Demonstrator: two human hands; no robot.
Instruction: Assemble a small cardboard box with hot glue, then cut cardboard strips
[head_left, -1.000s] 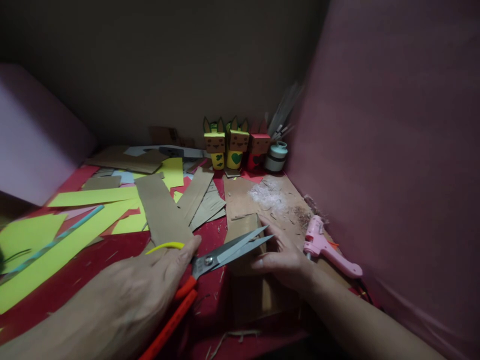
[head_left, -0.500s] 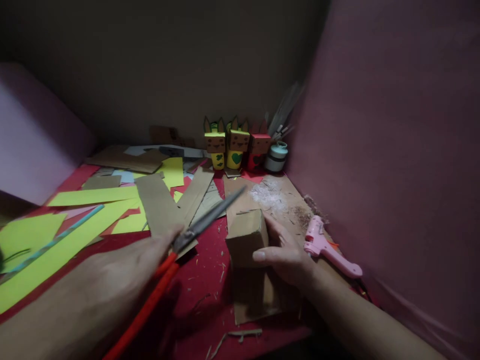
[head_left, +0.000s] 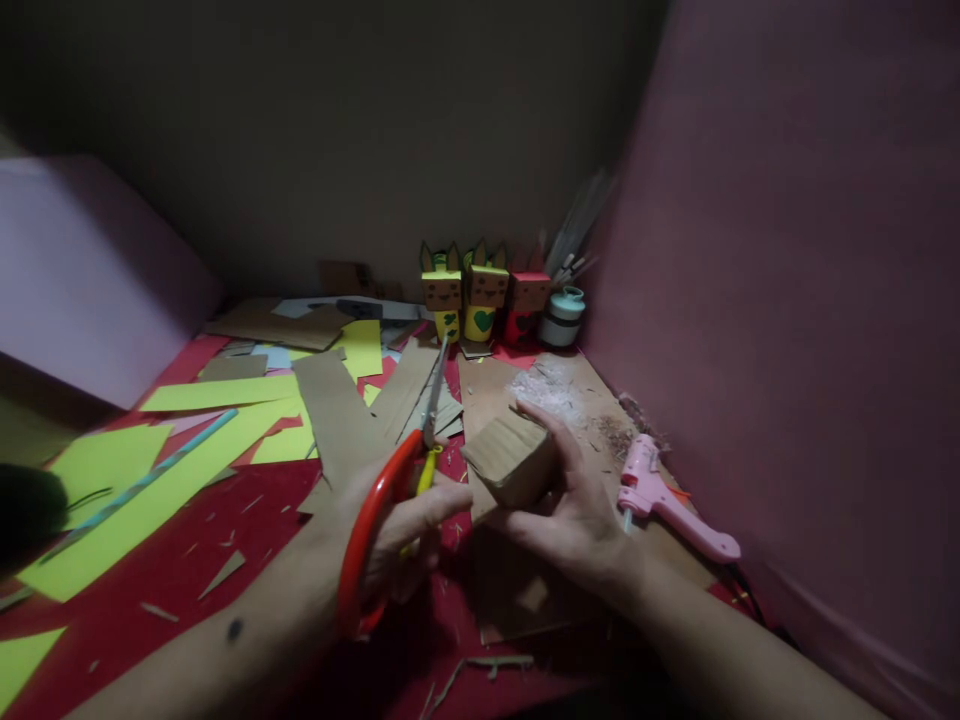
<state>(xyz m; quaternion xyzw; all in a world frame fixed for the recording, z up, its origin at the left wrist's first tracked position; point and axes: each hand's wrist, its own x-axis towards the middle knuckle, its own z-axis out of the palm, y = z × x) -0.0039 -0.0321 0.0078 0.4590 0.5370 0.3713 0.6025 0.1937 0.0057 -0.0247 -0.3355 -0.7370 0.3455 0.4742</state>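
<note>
My left hand (head_left: pixel 409 535) is closed on a pair of scissors (head_left: pixel 382 520) with red handles, its grey blades pointing away and upward. A small yellow piece (head_left: pixel 429 470) shows beside the scissors' pivot; whether it belongs to them I cannot tell. In my right hand (head_left: pixel 581 520) a small box-shaped cardboard block (head_left: pixel 514 455) is gripped, tilted, its top face toward the scissors. My left fingertips come close to the block's lower left edge. Below the block lies a darker flat cardboard piece (head_left: pixel 525 590), partly in shadow.
A pink glue gun (head_left: pixel 667 500) lies right of my right hand, by the pink wall. Several cardboard strips (head_left: pixel 334 410) and yellow paper sheets (head_left: pixel 172 490) cover the left. Behind stand three cardboard figures, including a red one (head_left: pixel 529 305), and a pale green jar (head_left: pixel 562 318).
The scissors have swung more upright, with their red handle loop turned into view. The cardboard block has been tilted and turned in my right hand. The view has shifted slightly left.
</note>
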